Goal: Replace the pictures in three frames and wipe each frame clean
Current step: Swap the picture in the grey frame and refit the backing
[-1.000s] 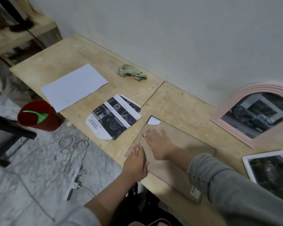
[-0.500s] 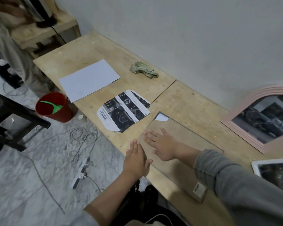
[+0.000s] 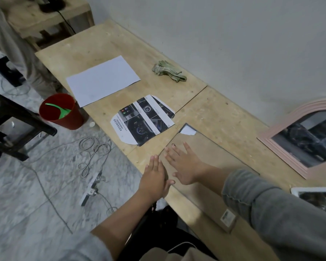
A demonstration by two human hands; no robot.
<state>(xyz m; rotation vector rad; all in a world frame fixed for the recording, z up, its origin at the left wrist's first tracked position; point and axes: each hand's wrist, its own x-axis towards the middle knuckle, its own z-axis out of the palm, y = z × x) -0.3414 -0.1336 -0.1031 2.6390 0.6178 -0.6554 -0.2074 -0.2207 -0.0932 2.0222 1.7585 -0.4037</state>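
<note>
Brown backing board (image 3: 211,166) lies face-down, long axis running away-left to near-right. Right hand (image 3: 186,166) rests flat on it, fingers spread; left hand (image 3: 154,178) lies open at its left edge, grasping nothing.

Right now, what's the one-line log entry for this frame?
stage: backing board pressed flat | right hand flat on board | left hand at its edge | cut print loose | cloth untouched
</note>
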